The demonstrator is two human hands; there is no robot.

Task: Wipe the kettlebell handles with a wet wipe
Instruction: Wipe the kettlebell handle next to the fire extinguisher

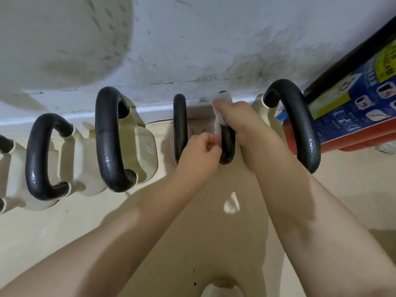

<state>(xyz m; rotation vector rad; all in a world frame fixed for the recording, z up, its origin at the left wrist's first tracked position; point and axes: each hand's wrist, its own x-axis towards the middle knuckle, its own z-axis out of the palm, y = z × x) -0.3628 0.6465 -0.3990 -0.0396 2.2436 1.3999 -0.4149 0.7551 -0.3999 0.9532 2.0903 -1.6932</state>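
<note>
Black, rough-skinned handles run in a row along the foot of a stained white wall (192, 50), each fixed to a cream kettlebell standing on a beige floor (64, 232). We count a small one at the left (40, 159), a taller one next to it (109, 142) with the figure 8 on its body, and a large one at the far right (300, 125).

Between those two bigger ones stands the kettlebell we are working on (180, 125); its body is pinkish and mostly hidden behind our hands. Our right hand (240, 121) is curled around the far-right side of its handle, pressing the white wet wipe (218, 123) against the metal, with the thumb lying along the wipe toward the wall. The wipe wraps the upper part of that side and a little of it shows above the thumb, close to the wall.

Our left hand (199, 151) sits just beside it, lower down, fingers bent and pinching the loose lower edge of the wipe where it hangs beside the handle. Both forearms reach in from the bottom of the view.

At the right, a blue, yellow and red printed box (353, 108) leans against the wall, touching the large kettlebell's handle.
</note>
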